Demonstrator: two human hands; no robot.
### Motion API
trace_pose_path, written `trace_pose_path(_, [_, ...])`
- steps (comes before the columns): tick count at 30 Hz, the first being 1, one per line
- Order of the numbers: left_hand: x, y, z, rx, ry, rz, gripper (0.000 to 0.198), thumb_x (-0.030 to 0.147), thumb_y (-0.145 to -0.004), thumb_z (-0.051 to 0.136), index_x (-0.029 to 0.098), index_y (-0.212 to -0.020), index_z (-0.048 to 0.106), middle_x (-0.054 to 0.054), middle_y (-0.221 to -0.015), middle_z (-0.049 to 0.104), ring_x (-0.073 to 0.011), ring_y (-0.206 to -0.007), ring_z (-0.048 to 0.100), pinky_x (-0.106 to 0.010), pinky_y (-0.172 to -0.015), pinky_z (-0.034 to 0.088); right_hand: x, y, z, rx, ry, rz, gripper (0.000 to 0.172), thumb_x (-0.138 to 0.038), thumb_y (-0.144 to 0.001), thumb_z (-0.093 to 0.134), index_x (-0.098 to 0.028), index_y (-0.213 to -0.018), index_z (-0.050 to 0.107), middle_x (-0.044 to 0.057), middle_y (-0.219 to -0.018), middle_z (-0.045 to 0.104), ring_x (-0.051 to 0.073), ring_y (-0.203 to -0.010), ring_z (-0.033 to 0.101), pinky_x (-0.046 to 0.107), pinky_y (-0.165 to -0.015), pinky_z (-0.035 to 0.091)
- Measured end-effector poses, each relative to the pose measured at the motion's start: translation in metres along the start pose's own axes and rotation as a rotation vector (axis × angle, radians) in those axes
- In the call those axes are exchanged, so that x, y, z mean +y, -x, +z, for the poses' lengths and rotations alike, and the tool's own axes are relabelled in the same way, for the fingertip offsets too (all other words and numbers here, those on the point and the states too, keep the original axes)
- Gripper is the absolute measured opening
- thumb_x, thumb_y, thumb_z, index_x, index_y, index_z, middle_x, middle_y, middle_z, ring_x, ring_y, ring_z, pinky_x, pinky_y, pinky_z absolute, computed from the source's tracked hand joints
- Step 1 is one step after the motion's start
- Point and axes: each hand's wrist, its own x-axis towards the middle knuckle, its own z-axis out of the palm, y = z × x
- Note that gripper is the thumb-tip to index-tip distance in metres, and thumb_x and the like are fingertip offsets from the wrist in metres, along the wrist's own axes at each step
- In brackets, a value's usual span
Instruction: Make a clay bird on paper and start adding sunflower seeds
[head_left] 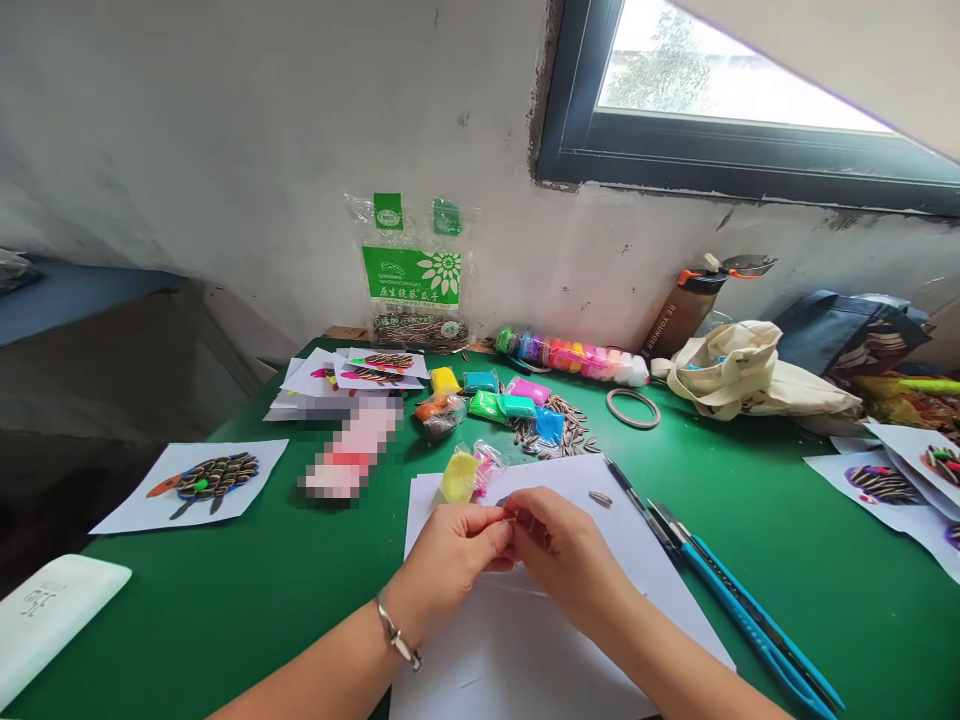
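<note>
My left hand (454, 552) and my right hand (568, 548) meet fingertip to fingertip above a stack of white paper (480, 665). Thumbs and fingers of both are pinched together; what they hold, if anything, is hidden between them. Just beyond the fingers, a lump of yellow modelling clay (459, 477) lies by a clear wrapper with pink clay (489, 468). One sunflower seed (600, 498) rests on the paper, right of my right hand. A dark pen (637, 508) lies along the paper's right edge, beside a blue-handled tool (757, 612).
Wrapped clay packets (517, 406) and loose sunflower seeds (574, 425) lie behind the paper. A seed bag (416, 285) leans on the wall. Seed-decorated cards (217, 480) lie left and right. A power bank (60, 620), tape ring (634, 408), bottle (679, 310) and cloth bag (724, 370) surround the area.
</note>
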Motion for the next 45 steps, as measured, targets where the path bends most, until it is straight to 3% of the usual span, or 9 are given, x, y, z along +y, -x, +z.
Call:
trace_pose_path(4, [0.000,-0.001,-0.001,0.018,0.028,0.001,0.046,0.054,-0.065,0.079,0.012,-0.084,0.076,-0.006,-0.076,0.071,-0.0191,-0.076,0.066,-0.032,-0.078,0.053,-0.004,-0.002,-0.008,-0.078,-0.340,0.110,0.011,-0.024,-0.079,0.061,-0.021,-0.088,0.066,0.001,-0.077,0.063,0.015,-0.070,0.055,0.027,-0.062,0.043])
trace_pose_path(6, [0.002,0.000,-0.003,0.025,0.105,-0.033,0.044,0.050,-0.067,0.080,0.013,-0.088,0.075,-0.007,-0.079,0.072,-0.0193,-0.078,0.068,-0.032,-0.080,0.054,-0.010,-0.004,-0.014,-0.133,-0.545,0.195,0.019,-0.031,-0.077,0.066,-0.019,-0.092,0.066,0.001,-0.078,0.063,0.015,-0.070,0.056,0.027,-0.064,0.044])
trace_pose_path(9, [0.005,0.001,-0.005,-0.003,0.208,-0.066,0.040,0.046,-0.070,0.080,0.013,-0.093,0.074,-0.010,-0.087,0.074,-0.0193,-0.083,0.069,-0.030,-0.081,0.053,-0.019,-0.006,-0.020,-0.124,-0.665,0.264,0.026,-0.037,-0.075,0.070,-0.018,-0.092,0.066,0.002,-0.079,0.064,0.014,-0.067,0.054,0.027,-0.063,0.044])
trace_pose_path(15, [0.005,0.001,-0.003,-0.031,0.252,-0.102,0.039,0.049,-0.077,0.073,0.013,-0.091,0.074,-0.013,-0.091,0.074,-0.0195,-0.085,0.070,-0.029,-0.080,0.053,-0.018,-0.006,-0.016,-0.090,-0.574,0.223,0.023,-0.041,-0.079,0.066,-0.019,-0.084,0.068,0.004,-0.084,0.067,0.018,-0.079,0.059,0.029,-0.069,0.047])
trace_pose_path(22, [-0.001,0.003,-0.002,-0.031,0.206,-0.071,0.037,0.048,-0.073,0.077,0.013,-0.083,0.074,-0.008,-0.083,0.072,-0.0164,-0.080,0.068,-0.026,-0.077,0.053,-0.003,-0.002,-0.003,-0.049,-0.423,0.151,0.014,-0.034,-0.081,0.063,-0.020,-0.085,0.065,0.002,-0.080,0.065,0.017,-0.073,0.057,0.029,-0.065,0.046])
trace_pose_path(29, [0.005,0.002,-0.002,0.009,0.170,-0.041,0.035,0.043,-0.069,0.081,0.013,-0.086,0.074,-0.007,-0.082,0.072,-0.0156,-0.075,0.066,-0.028,-0.076,0.053,-0.014,-0.004,-0.015,-0.113,-0.642,0.287,0.027,-0.043,-0.080,0.068,-0.019,-0.093,0.067,0.000,-0.077,0.063,0.013,-0.067,0.053,0.026,-0.062,0.043])
trace_pose_path(37, [0.012,0.004,-0.001,0.060,0.007,0.018,0.034,0.044,-0.068,0.078,0.011,-0.074,0.070,-0.003,-0.066,0.065,-0.0123,-0.060,0.060,-0.025,-0.062,0.048,-0.015,-0.006,-0.023,-0.105,-0.524,0.244,0.028,-0.044,-0.083,0.063,-0.017,-0.082,0.069,0.002,-0.073,0.061,0.014,-0.066,0.050,0.028,-0.062,0.043])
trace_pose_path(40, [0.010,0.001,-0.003,0.117,-0.020,0.036,0.032,0.043,-0.069,0.076,0.013,-0.076,0.069,-0.004,-0.068,0.067,-0.0134,-0.061,0.061,-0.025,-0.061,0.048,-0.003,-0.011,-0.034,-0.016,-0.411,0.237,0.029,-0.045,-0.081,0.062,-0.018,-0.085,0.069,0.002,-0.073,0.062,0.016,-0.068,0.053,0.030,-0.064,0.043])
trace_pose_path(45, [0.004,-0.006,-0.009,0.192,-0.106,0.068,0.029,0.043,-0.074,0.069,0.014,-0.075,0.069,-0.004,-0.071,0.067,-0.0136,-0.061,0.061,-0.025,-0.060,0.048,0.022,-0.020,-0.056,0.116,-0.028,0.250,0.031,-0.044,-0.080,0.059,-0.020,-0.097,0.070,0.006,-0.099,0.070,0.023,-0.088,0.061,0.036,-0.077,0.046])
